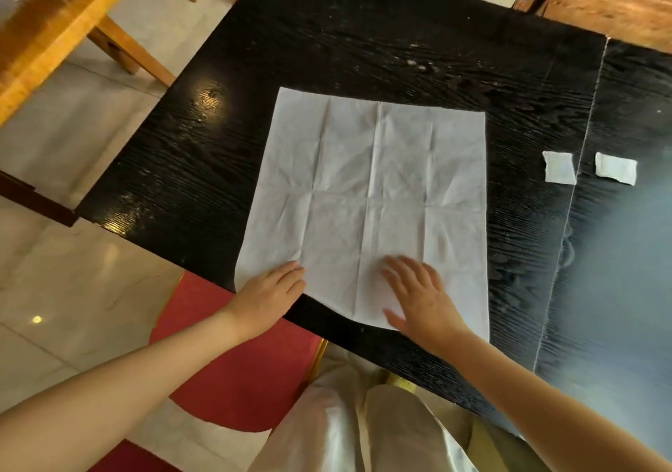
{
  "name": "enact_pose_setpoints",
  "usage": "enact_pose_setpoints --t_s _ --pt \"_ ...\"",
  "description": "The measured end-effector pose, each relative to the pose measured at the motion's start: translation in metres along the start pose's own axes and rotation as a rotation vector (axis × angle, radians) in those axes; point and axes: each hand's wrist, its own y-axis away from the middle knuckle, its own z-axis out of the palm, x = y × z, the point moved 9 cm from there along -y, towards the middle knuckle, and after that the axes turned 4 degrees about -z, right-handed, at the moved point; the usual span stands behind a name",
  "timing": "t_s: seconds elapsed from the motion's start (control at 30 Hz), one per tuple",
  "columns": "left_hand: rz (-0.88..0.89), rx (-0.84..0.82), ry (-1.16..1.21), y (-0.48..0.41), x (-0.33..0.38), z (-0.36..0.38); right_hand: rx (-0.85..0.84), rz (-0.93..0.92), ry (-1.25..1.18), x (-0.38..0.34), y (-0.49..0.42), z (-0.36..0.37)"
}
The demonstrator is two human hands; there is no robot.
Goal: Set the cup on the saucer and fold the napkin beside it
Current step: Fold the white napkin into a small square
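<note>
On the black table: 1 white napkin (367, 195) lies spread out flat, with both hands resting on its near end.
Left hand (271, 295): palm down, fingers straight and held together, pointing up and to the right; it lies flat and open on the napkin's near left corner, gripping nothing.
Left forearm: bare, reaching in from the lower left and crossing the table's near edge.
Right hand (418, 297): palm down, fingers (396, 271) spread and pointing up and to the left, thumb out to the side; flat and open on the napkin near its near edge, pinching nothing. It looks slightly blurred.
Right forearm: bare, coming in from the lower right over the table's near corner.
Napkin: unfolded, a tall rectangle with crease lines running lengthwise and across; its near end hangs just past the table edge between the 2 hands.
Table (327, 42): dark wood grain, with a glass sheet over its right part.
Small white pieces: 2, to the right of the napkin and apart from it; 1 (559, 167) sits at the glass edge, the other (616, 167) further right on the glass.
Hands counted: 2, both on the napkin.
Napkins counted: 1.
Red chair seat (236, 373): 1, below the table's near edge, under the left forearm.
Wooden furniture (47, 31): at the upper left, on the pale tiled floor.
</note>
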Motion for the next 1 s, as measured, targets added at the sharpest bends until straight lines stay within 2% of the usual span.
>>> enact_pose_setpoints --t_s 0.13,0.23,0.33,0.43,0.53,0.7,0.83,0.9,1.0 --pt "-0.185 -0.049 0.257 -0.027 -0.022 -0.016 -0.045 -0.007 -0.016 -0.009 0.016 0.006" --pt "-0.204 -0.106 0.283 -0.044 -0.031 -0.029 0.021 0.013 -0.043 -0.003 0.010 -0.006" --pt "-0.231 -0.255 0.260 -0.057 -0.041 -0.030 0.043 0.139 -0.144 0.020 0.003 -0.022" --pt "-0.307 -0.262 0.311 -0.067 -0.063 -0.039 -0.059 0.318 -0.242 0.057 -0.002 -0.036" --pt "-0.409 -0.281 0.459 -0.083 -0.103 -0.044 -0.203 0.473 -0.448 0.100 -0.005 -0.047" --pt "-0.469 -0.442 0.631 -0.123 -0.162 -0.048 -0.216 0.480 -0.568 0.155 -0.024 -0.092" --pt "-0.597 -0.383 0.833 -0.151 -0.201 -0.059 -0.117 0.517 -0.598 0.190 -0.041 -0.130" --pt "-0.696 -0.313 0.963 -0.159 -0.217 -0.060 0.026 0.585 -0.693 0.211 -0.048 -0.142" --pt "-0.813 -0.215 1.119 -0.168 -0.235 -0.056 0.301 0.699 -0.962 0.239 -0.059 -0.150"
